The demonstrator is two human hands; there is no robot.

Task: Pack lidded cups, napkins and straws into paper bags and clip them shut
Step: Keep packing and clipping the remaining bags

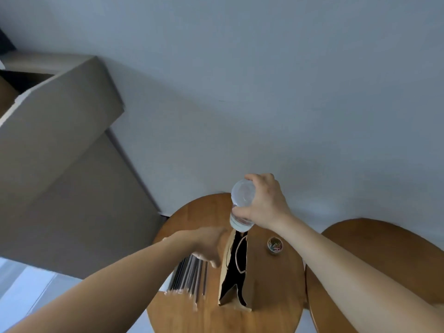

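Holding a clear lidded cup (242, 203) from above, the right hand (266, 200) has its grip wrapped round the lid end. The cup hangs tilted just over the far end of the open mouth of the paper bag (248, 294), which stands upright on the round wooden tabletop (276, 284). The left hand (209, 246) is blurred against the bag's left rim, and I cannot tell whether its grip holds it. Straws (189, 277) lie in a bundle left of the bag. A small dish of coloured clips (275, 245) sits to its right. A second round tabletop (372, 260) sits further right, and cardboard boxes (60, 140) are on the left.
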